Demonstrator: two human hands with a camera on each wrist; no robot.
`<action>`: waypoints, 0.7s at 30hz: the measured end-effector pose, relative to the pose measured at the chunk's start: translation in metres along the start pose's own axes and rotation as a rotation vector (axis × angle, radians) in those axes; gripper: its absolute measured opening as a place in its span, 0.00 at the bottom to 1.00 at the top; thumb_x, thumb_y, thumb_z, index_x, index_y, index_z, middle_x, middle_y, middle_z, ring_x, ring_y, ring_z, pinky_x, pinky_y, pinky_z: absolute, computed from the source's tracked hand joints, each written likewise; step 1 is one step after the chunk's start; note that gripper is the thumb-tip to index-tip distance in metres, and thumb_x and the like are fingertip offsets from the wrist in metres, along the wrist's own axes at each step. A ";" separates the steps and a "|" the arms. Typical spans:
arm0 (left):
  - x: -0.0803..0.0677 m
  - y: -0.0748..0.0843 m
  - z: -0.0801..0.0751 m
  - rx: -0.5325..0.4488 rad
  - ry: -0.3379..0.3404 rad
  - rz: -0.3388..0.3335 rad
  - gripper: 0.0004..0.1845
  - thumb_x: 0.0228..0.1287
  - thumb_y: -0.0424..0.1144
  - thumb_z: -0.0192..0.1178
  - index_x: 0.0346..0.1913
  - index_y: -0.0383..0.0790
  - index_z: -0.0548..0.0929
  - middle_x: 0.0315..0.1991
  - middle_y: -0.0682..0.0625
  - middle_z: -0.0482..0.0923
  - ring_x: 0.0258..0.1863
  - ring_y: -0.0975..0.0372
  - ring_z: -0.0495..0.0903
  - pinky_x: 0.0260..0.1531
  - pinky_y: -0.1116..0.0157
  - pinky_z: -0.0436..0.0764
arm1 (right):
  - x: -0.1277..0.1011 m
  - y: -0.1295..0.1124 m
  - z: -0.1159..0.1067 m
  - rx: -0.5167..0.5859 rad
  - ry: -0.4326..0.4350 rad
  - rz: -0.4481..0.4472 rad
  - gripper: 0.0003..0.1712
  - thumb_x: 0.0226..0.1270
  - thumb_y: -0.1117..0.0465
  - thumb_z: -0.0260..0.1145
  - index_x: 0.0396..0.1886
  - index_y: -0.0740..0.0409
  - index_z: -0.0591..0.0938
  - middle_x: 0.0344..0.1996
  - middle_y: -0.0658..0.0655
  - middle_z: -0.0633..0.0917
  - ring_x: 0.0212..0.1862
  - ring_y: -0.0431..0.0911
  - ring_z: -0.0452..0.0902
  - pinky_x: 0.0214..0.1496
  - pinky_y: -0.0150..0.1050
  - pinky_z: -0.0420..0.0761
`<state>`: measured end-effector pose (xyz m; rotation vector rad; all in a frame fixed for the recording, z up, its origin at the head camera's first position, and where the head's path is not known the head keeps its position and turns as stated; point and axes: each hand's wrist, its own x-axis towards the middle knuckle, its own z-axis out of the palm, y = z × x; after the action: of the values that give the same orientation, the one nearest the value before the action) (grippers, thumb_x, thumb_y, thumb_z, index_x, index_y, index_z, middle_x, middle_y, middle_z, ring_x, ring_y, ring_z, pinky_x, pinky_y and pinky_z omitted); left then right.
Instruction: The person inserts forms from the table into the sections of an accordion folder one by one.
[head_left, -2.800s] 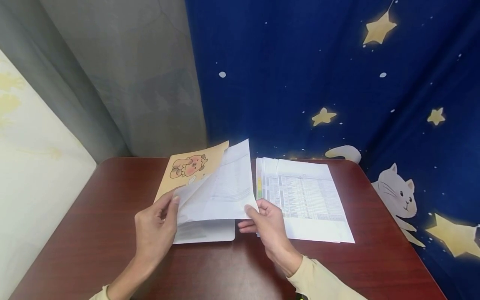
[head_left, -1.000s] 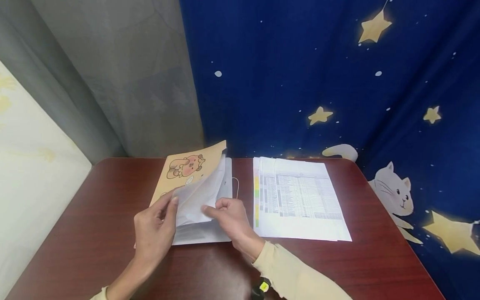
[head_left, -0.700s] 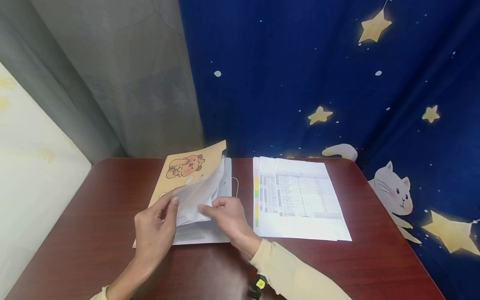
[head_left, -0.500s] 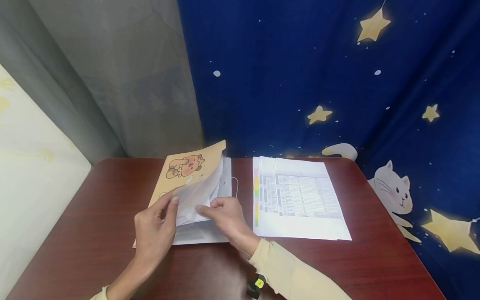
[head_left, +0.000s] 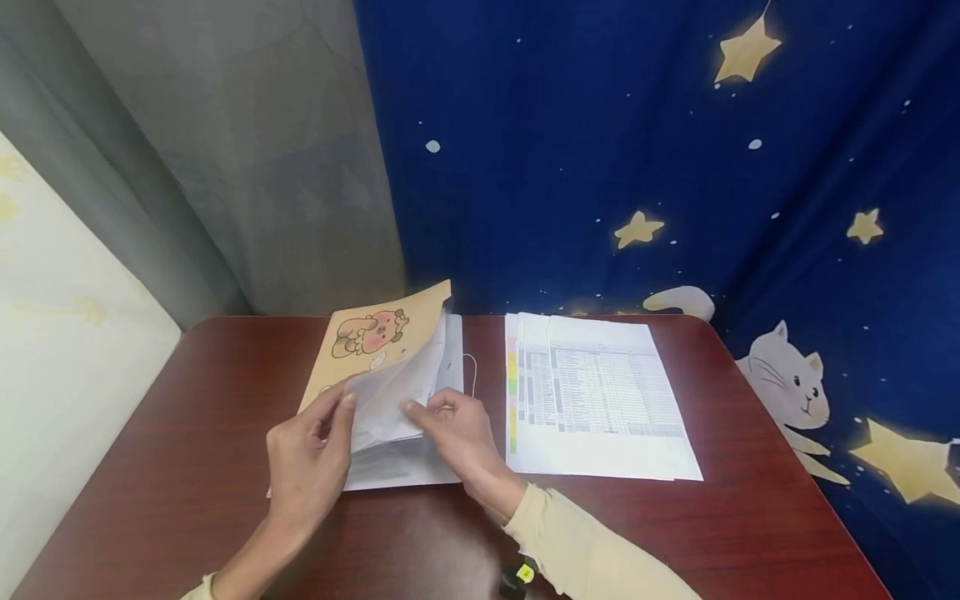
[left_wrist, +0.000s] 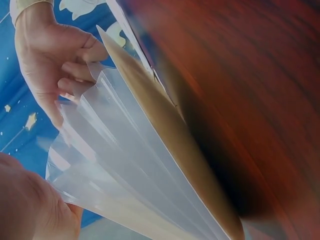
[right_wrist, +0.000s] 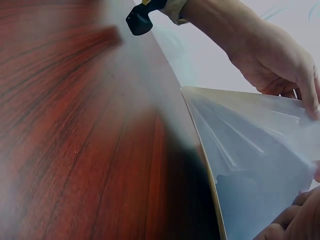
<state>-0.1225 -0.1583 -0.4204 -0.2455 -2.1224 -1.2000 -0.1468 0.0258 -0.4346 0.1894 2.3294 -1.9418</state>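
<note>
In the head view an accordion folder [head_left: 318, 383] lies on the left half of the table, its tan cover printed with a cartoon bear. My left hand [head_left: 307, 467] pinches the raised cover by its near edge. The right hand [head_left: 461, 437] reaches across the opening, thumb lying over the white inner sheets [head_left: 393, 408] and fingers behind them. Translucent pleated dividers [left_wrist: 125, 145] fan out between both hands in the left wrist view. Beneath them shows the folder's pale back panel [head_left: 408, 467]. The right wrist view has the left hand [right_wrist: 270, 60] gripping the translucent edge.
A stack of printed table sheets [head_left: 622, 383] with coloured strips at its left edge sits right of the folder. A white cord loop [head_left: 472, 375] sticks out at the folder's right side. Dark blue [head_left: 510, 167] and grey curtains hang behind the reddish table [head_left: 187, 433].
Since the first frame my right hand has moved left, and the wide white sheet it held is now inside the raised cover. Lately it has shifted only slightly; the left hand stays put.
</note>
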 end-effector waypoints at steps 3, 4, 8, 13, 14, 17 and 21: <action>0.000 -0.001 -0.001 0.006 0.009 0.006 0.13 0.70 0.28 0.67 0.53 0.43 0.93 0.37 0.44 0.93 0.23 0.76 0.72 0.20 0.78 0.67 | -0.002 -0.001 -0.004 0.025 -0.010 -0.004 0.22 0.65 0.39 0.75 0.33 0.53 0.84 0.14 0.44 0.67 0.25 0.42 0.63 0.31 0.37 0.64; 0.000 -0.001 -0.001 0.010 0.012 0.006 0.13 0.70 0.28 0.67 0.52 0.42 0.93 0.36 0.44 0.93 0.23 0.76 0.72 0.21 0.78 0.67 | -0.004 -0.002 -0.006 0.031 -0.015 -0.006 0.23 0.66 0.38 0.74 0.34 0.53 0.85 0.13 0.44 0.66 0.24 0.43 0.62 0.30 0.37 0.63; 0.000 -0.001 -0.002 0.022 0.016 -0.005 0.12 0.70 0.28 0.67 0.52 0.41 0.93 0.36 0.44 0.93 0.23 0.76 0.71 0.22 0.78 0.67 | -0.012 -0.004 -0.016 0.059 -0.046 -0.028 0.21 0.70 0.41 0.71 0.38 0.55 0.84 0.13 0.45 0.66 0.23 0.42 0.61 0.29 0.36 0.61; 0.000 0.000 -0.003 0.027 0.011 -0.019 0.12 0.70 0.29 0.67 0.52 0.41 0.93 0.35 0.45 0.93 0.22 0.76 0.71 0.23 0.78 0.67 | -0.025 -0.006 -0.032 0.102 -0.086 -0.076 0.17 0.72 0.48 0.70 0.39 0.58 0.84 0.16 0.46 0.68 0.27 0.41 0.63 0.33 0.35 0.65; 0.000 0.000 -0.003 0.027 0.011 -0.018 0.12 0.70 0.29 0.67 0.52 0.41 0.93 0.35 0.45 0.93 0.22 0.76 0.71 0.21 0.78 0.67 | -0.027 -0.007 -0.036 0.107 -0.094 -0.083 0.17 0.72 0.48 0.70 0.39 0.59 0.84 0.17 0.46 0.68 0.28 0.40 0.64 0.35 0.34 0.66; 0.000 0.001 -0.003 0.020 0.015 -0.012 0.12 0.69 0.29 0.67 0.52 0.41 0.93 0.35 0.44 0.93 0.21 0.76 0.71 0.21 0.78 0.67 | -0.036 -0.009 -0.049 0.115 -0.126 -0.089 0.16 0.73 0.51 0.70 0.39 0.60 0.83 0.17 0.46 0.68 0.27 0.39 0.63 0.36 0.33 0.65; 0.001 0.001 -0.002 0.008 0.011 -0.013 0.13 0.70 0.29 0.67 0.52 0.42 0.93 0.36 0.44 0.93 0.23 0.76 0.72 0.25 0.79 0.69 | -0.045 -0.012 -0.069 0.124 -0.159 -0.066 0.16 0.74 0.52 0.70 0.41 0.62 0.82 0.18 0.45 0.69 0.22 0.38 0.61 0.29 0.31 0.63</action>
<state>-0.1222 -0.1595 -0.4186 -0.2214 -2.1221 -1.1980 -0.1043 0.0899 -0.4034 -0.0326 2.1441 -2.0509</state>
